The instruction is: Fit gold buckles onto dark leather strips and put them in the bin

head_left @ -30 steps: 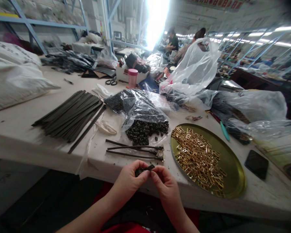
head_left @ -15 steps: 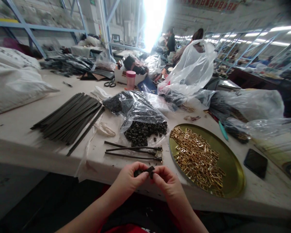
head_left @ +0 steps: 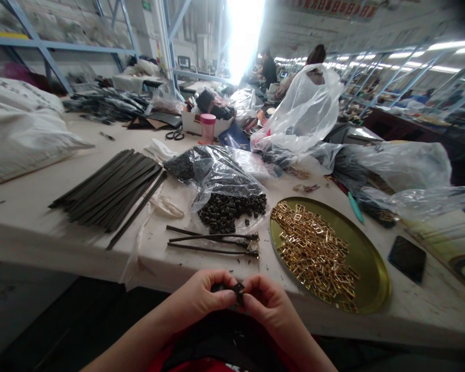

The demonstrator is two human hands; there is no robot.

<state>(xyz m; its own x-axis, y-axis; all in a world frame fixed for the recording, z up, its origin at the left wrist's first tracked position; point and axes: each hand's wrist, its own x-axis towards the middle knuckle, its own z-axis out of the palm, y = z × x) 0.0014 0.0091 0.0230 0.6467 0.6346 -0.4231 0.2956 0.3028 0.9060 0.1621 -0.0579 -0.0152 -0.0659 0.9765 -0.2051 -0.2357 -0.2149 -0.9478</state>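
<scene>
My left hand (head_left: 203,297) and my right hand (head_left: 265,298) meet just below the table's front edge, both pinched on the end of a thin black strap (head_left: 235,289). Beyond them on the table lie three finished straps (head_left: 213,243) with gold buckles at their right ends. A round gold tray (head_left: 372,268) heaped with several gold buckles (head_left: 313,253) sits to the right of my hands. A pile of small black loops (head_left: 228,209) spills from a clear bag behind the straps.
A bundle of long black strips (head_left: 112,188) lies at the left. A black phone (head_left: 406,258) rests right of the tray. Plastic bags (head_left: 306,113), a pink cup (head_left: 208,128), scissors (head_left: 175,135) and a white sack (head_left: 19,124) crowd the back. Other people work far off.
Both hands have dropped lower and closer to me, past the table edge, still holding the strap end. The fingers have closed tighter around it.
</scene>
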